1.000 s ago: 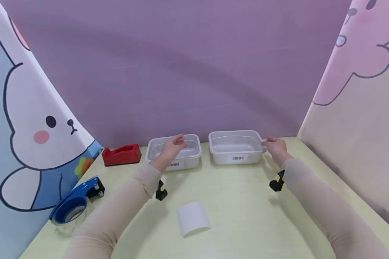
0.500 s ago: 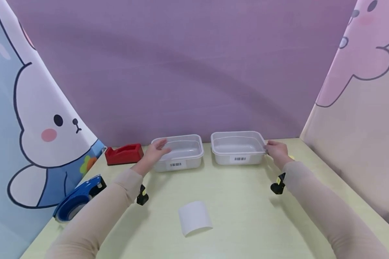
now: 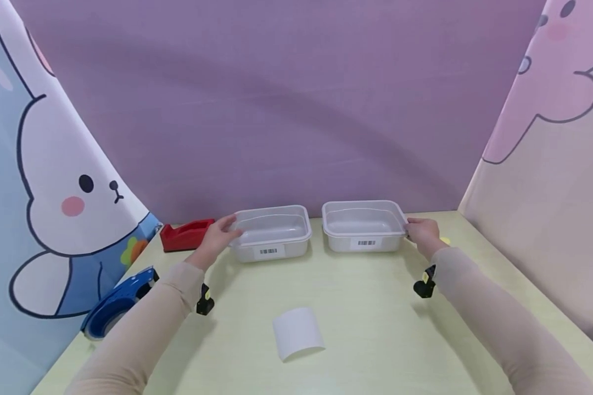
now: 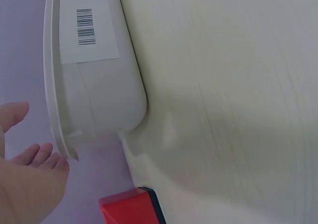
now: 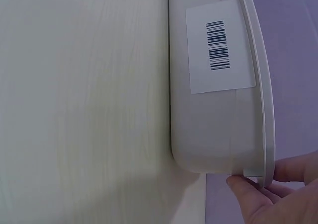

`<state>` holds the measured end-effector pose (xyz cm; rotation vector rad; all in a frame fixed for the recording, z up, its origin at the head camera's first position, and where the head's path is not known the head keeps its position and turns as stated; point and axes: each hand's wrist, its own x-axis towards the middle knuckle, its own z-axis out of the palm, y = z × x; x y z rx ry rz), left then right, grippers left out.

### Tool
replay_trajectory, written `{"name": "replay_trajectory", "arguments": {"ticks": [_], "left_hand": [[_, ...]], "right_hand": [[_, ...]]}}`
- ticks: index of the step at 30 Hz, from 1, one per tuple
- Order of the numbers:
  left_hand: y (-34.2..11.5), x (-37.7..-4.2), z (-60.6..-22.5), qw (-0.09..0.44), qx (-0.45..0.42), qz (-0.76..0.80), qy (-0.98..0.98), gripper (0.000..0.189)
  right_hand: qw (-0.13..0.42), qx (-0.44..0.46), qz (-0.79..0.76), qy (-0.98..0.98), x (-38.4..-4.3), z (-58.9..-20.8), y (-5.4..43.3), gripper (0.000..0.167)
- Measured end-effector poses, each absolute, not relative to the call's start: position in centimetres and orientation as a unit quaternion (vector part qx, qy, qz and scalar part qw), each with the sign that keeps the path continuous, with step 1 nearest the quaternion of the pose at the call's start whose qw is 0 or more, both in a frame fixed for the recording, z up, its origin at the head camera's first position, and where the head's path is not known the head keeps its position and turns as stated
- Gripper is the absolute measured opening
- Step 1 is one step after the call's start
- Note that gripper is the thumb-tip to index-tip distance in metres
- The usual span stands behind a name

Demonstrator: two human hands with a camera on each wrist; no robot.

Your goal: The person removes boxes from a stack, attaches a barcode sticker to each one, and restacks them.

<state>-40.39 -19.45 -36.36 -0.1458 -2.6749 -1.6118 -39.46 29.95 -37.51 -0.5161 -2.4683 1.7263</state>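
Note:
Two white plastic boxes stand side by side at the back of the table, each with a barcode label on its front. My right hand [image 3: 422,233] pinches the end rim of the right box [image 3: 363,243], thumb above and fingers below the lip in the right wrist view. At the outer end of the left box [image 3: 272,250] is my left hand [image 3: 217,240]. In the left wrist view its fingertips [image 4: 47,152] lie right at the rim, and its thumb [image 4: 15,114] stays apart from it.
A red tape dispenser [image 3: 183,237] sits behind my left hand. Partly hidden by my left sleeve is a blue tape gun [image 3: 118,304] at the left edge. A curled white paper sheet [image 3: 298,332] lies mid-table. The purple backdrop [image 3: 296,109] rises behind the boxes.
My left hand has moved left, from over the left box to its outer end. The right hand keeps its grip on the right box. The boxes have barely shifted in view.

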Motion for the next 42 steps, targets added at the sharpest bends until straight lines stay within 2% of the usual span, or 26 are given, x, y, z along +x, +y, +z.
{"name": "replay_trajectory", "arguments": {"ticks": [9, 22, 30, 42], "left_hand": [[-21.1, -40.2, -37.0, 0.018, -0.022, -0.5, -0.865, 0.063], [-21.9, -40.0, -37.7, -0.035, -0.008, -0.552, -0.833, 0.052], [-21.3, -40.1, -37.4, -0.02, -0.006, -0.546, -0.837, 0.048], [-21.4, -40.4, -37.2, -0.048, 0.009, -0.56, -0.827, 0.05]], "right_hand": [[0.029, -0.178, 0.567, -0.804, -39.4, -37.4, 30.0, 0.047], [0.043, -0.165, 0.596, -0.785, -38.9, -37.7, 29.9, 0.048], [0.056, -0.161, 0.597, -0.784, -39.0, -37.3, 29.9, 0.049], [0.067, -0.148, 0.604, -0.78, -38.5, -35.4, 29.0, 0.051]]}}
